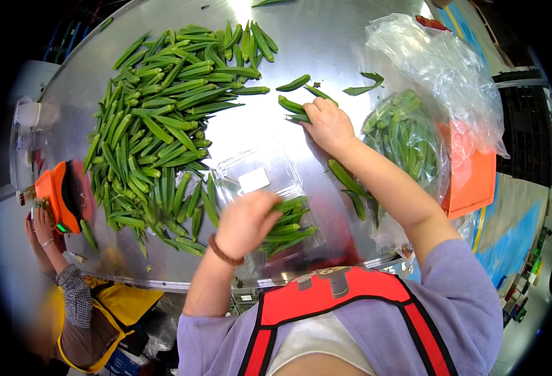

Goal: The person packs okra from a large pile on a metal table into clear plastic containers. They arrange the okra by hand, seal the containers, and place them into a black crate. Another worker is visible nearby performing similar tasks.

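Note:
My right hand (pixel 328 124) has its fingers closed on okra pods (pixel 291 104) over the steel table. Near it lie a loose okra pod (pixel 293 82) and a torn green piece (pixel 364 85). My left hand (pixel 250 221) is blurred by motion. It hovers at the left side of a clear plastic clamshell box whose lower part holds several okra pods (pixel 286 232). Whether its fingers grip a pod is unclear. The clear lid (pixel 276 162) lies folded back, with a white label (pixel 253 180) showing on it. A large okra heap (pixel 158 127) spreads to the left.
A clear bag of okra (pixel 405 136) stands at right, beside an orange crate (pixel 472 176) and crumpled plastic film (pixel 435 61). Loose pods (pixel 346 177) lie beneath my right forearm. At far left, another person's hands (pixel 43 225) are beside an orange scale (pixel 56 197).

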